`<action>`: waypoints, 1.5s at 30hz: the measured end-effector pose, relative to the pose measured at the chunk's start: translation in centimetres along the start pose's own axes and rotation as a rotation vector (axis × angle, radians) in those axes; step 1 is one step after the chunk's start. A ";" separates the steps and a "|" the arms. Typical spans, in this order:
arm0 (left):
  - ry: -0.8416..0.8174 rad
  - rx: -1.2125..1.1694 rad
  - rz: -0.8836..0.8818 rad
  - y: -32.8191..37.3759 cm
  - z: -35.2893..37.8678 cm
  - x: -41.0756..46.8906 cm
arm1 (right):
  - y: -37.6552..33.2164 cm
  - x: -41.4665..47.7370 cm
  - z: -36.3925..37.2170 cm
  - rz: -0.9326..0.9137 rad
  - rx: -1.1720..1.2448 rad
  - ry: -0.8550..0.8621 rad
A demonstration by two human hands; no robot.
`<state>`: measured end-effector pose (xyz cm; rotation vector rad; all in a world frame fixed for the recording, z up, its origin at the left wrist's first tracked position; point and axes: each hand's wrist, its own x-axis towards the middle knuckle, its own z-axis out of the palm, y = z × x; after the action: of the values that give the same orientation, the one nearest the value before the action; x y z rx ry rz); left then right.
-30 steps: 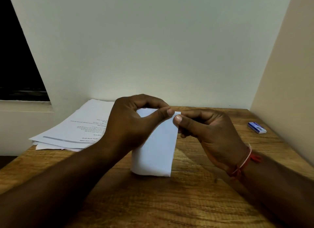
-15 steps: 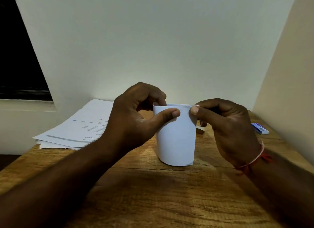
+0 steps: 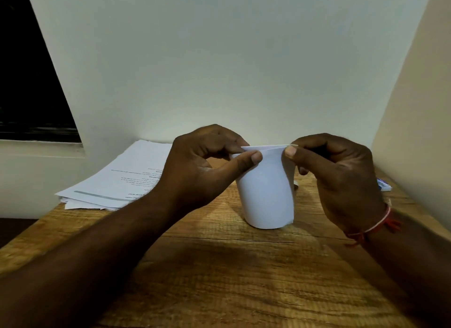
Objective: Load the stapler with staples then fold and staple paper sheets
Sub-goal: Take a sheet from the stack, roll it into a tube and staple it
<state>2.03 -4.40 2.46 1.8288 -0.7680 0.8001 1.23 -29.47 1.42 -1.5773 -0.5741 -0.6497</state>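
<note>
A white folded paper sheet (image 3: pixel 266 193) hangs upright over the middle of the wooden table (image 3: pixel 219 266), its rounded fold at the bottom just above the wood. My left hand (image 3: pixel 202 166) pinches the top left corner between thumb and fingers. My right hand (image 3: pixel 336 176) pinches the top right corner the same way. A small blue and white staple box (image 3: pixel 383 185) lies at the right, partly hidden behind my right hand. A small pale object (image 3: pixel 295 185) peeks out behind the sheet; I cannot tell what it is. No stapler shows.
A stack of printed paper sheets (image 3: pixel 117 181) lies at the table's back left, overhanging the edge. White walls close in behind and on the right. A dark window opening (image 3: pixel 31 83) is at the left.
Both hands have raised the folded sheet from lying flat on the table to hanging upright, and the top corners are now held further apart.
</note>
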 end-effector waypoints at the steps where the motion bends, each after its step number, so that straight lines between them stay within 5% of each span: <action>1: 0.001 -0.072 -0.045 0.1 0.1 -0.1 | -0.1 0.1 0.0 -0.008 0.005 0.007; 11: 0.099 -0.601 -0.370 0.0 1.0 -0.1 | 0.1 0.1 0.4 0.045 0.089 0.051; 45: 0.085 -0.633 -0.444 -0.3 0.6 0.4 | 0.1 0.2 0.4 0.065 0.101 0.095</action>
<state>2.57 -4.89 2.47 1.3065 -0.4585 0.2904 1.49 -29.07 1.47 -1.4570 -0.4763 -0.6335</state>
